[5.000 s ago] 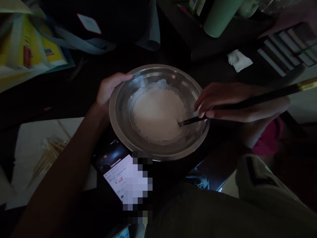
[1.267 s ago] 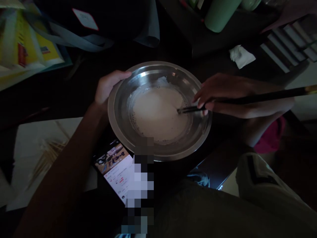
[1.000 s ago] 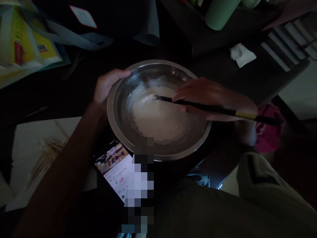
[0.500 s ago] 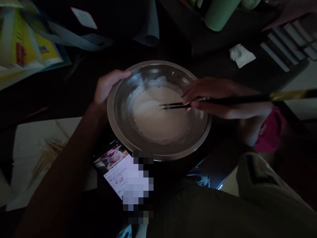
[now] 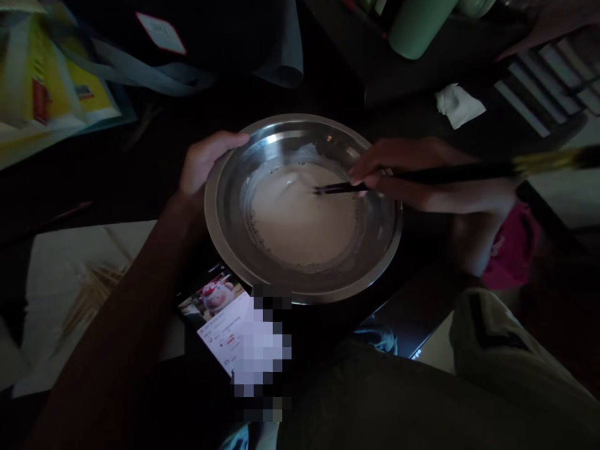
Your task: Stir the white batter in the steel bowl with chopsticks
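A wide metal bowl point(image 5: 225, 250) stands on the dark table, holding a pale, creamy liquid point(image 5: 300, 225) with small bubbles around its edge. My left hand point(image 5: 206, 161) grips the bowl's left rim, thumb on top and the other fingers hidden behind the wall. Over the right side of the bowl, my right hand point(image 5: 412, 178) is closed on a pair of dark chopsticks point(image 5: 342, 187) with gold-coloured upper ends. Their tips are in or at the surface of the liquid, right of its middle, where it looks rippled.
A lit phone point(image 5: 222, 319), partly pixelated, lies at the bowl's lower left. Thin wooden sticks point(image 5: 94, 294) rest on a white sheet point(image 5: 47, 262). Behind are a crumpled tissue point(image 5: 459, 106), a green bottle point(image 5: 417, 31), books point(image 5: 529, 100), yellow packages point(image 5: 60, 94) and a dark bag point(image 5: 225, 37).
The chopstick tips have shifted slightly right and up in the picture, and my right hand has tilted with them. The liquid's ripples have changed. My left hand stays on the rim.
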